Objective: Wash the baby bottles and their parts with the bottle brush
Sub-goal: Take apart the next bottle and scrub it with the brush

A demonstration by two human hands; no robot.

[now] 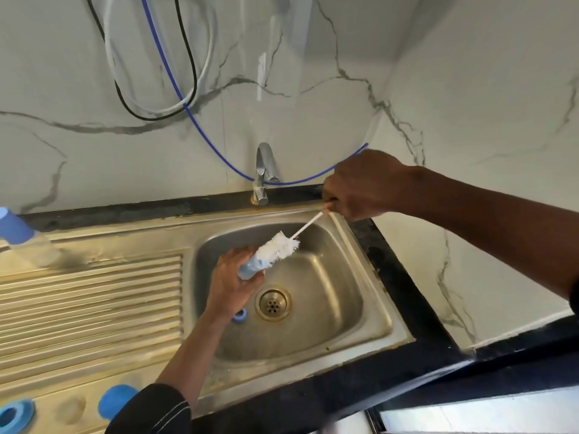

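Note:
Over the steel sink [360,264], my left hand [230,283] grips a small light-blue bottle part [250,269]. The white bristle head of the bottle brush [279,247] is pushed partway into that part. My right hand [357,186] holds the brush by the end of its thin white handle, up near the sink's back right corner. A blue ring [239,316] lies on the sink floor beside the drain [272,303]. A baby bottle with a blue cap [18,231] lies on the drainboard at the far left.
A chrome tap [263,173] stands behind the sink. A ribbed steel drainboard [94,308] stretches to the left, with a blue ring [14,415] and a blue cap [114,399] near its front edge. Black, white and blue hoses [175,89] hang on the marble wall.

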